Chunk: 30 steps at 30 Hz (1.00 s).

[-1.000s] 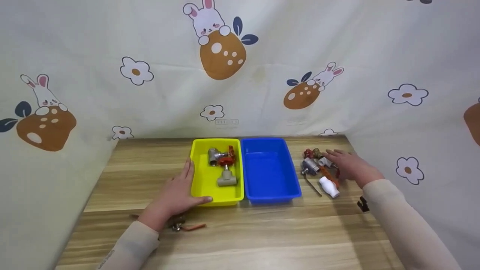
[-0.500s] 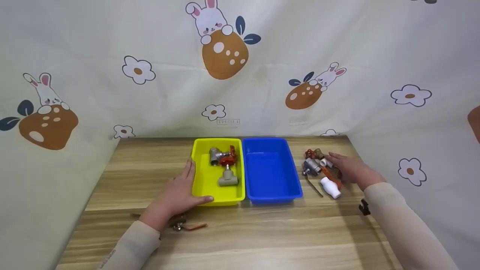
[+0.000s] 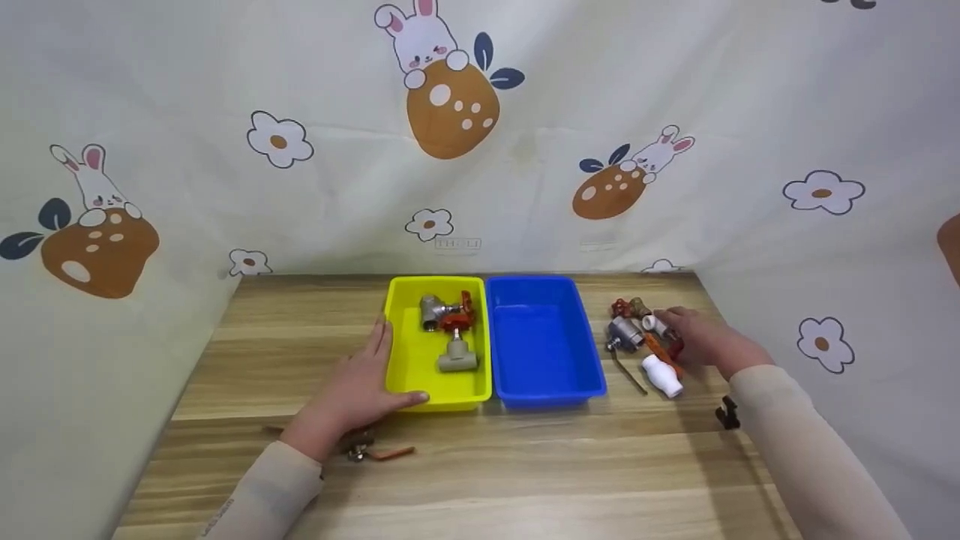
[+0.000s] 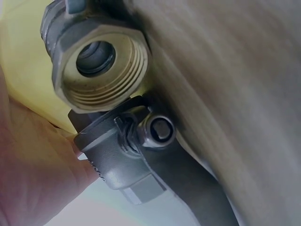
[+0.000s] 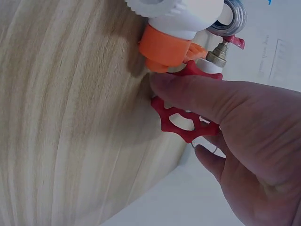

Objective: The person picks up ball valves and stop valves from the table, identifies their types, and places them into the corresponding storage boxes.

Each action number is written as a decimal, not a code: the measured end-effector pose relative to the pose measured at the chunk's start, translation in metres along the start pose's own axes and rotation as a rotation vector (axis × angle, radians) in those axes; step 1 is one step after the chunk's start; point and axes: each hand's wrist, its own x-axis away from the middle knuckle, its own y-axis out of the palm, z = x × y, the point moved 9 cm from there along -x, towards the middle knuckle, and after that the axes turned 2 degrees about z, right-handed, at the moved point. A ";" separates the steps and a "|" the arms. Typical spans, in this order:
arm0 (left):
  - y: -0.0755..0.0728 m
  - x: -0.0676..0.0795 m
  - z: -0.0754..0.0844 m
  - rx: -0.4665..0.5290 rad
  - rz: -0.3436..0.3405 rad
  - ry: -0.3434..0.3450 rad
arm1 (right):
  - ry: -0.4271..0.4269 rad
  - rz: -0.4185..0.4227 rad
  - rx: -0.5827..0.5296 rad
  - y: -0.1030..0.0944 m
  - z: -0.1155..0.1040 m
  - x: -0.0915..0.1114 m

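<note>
My left hand (image 3: 360,386) rests against the yellow bin (image 3: 397,360), with straight fingers along its left wall and the thumb over the front rim. Inside that bin lie a metal valve (image 3: 431,311) and a beige tee-shaped valve (image 3: 457,358), both with red handwheels. At the right, my right hand (image 3: 701,337) grips a gate valve with a red handwheel (image 5: 181,121); the thumb lies across the wheel and the other fingers are partly hidden behind it. In the head view its white end (image 3: 654,325) shows beside the fingertips.
A blue bin (image 3: 536,352) stands against the yellow one. Near my right hand lie a white ball valve with an orange handle (image 3: 662,376), a metal lever valve (image 3: 624,334) and a small brass valve (image 3: 639,306). Lever valves (image 4: 117,155) lie under my left wrist.
The right hand's fingers have drawn in round the red-wheeled valve, and its white end has shifted slightly. The left hand stays at the yellow bin. The head view has shifted a little.
</note>
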 end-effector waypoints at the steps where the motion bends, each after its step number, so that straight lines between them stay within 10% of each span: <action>1: 0.001 0.000 0.000 0.007 -0.002 -0.003 | 0.001 0.001 -0.012 0.000 0.001 0.000; 20: 0.001 0.001 -0.001 0.008 0.000 0.002 | 0.049 0.052 -0.275 0.008 0.019 -0.008; 30: 0.000 0.001 0.000 0.021 -0.001 0.012 | 0.071 0.103 -0.216 0.010 0.023 -0.005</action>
